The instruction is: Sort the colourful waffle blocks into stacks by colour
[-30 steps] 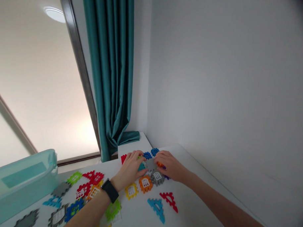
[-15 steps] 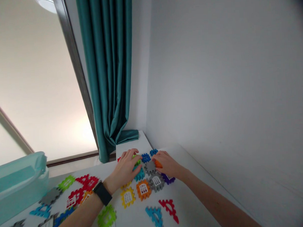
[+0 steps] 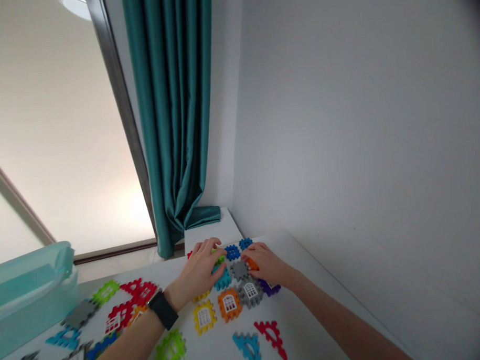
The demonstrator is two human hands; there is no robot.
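Observation:
My left hand (image 3: 201, 268), with a dark watch on its wrist, reaches over the far part of the table. Its fingers are apart above a green toothed tile (image 3: 218, 256) and a teal toothed tile (image 3: 223, 279), both partly hidden. To the right, my right hand (image 3: 266, 264) has its fingers curled round an orange toothed piece (image 3: 252, 264), mostly covered by them. Between the hands lies a plain grey toothed tile (image 3: 239, 270). Nearer me are a grey window tile (image 3: 250, 291), an orange window tile (image 3: 229, 305) and a purple tile (image 3: 269, 288), all flat.
Blue tiles (image 3: 232, 252) lie beyond the hands. A yellow window tile (image 3: 204, 316), a teal triangle (image 3: 248, 349) and a red triangle (image 3: 271, 337) lie closer. Several more tiles are left of my arm, beside a translucent teal bin (image 3: 35, 308). A wall (image 3: 357, 144) borders the right side.
The view has shifted slightly. Both hands stay nearly in place, with the right fingers still at the orange piece.

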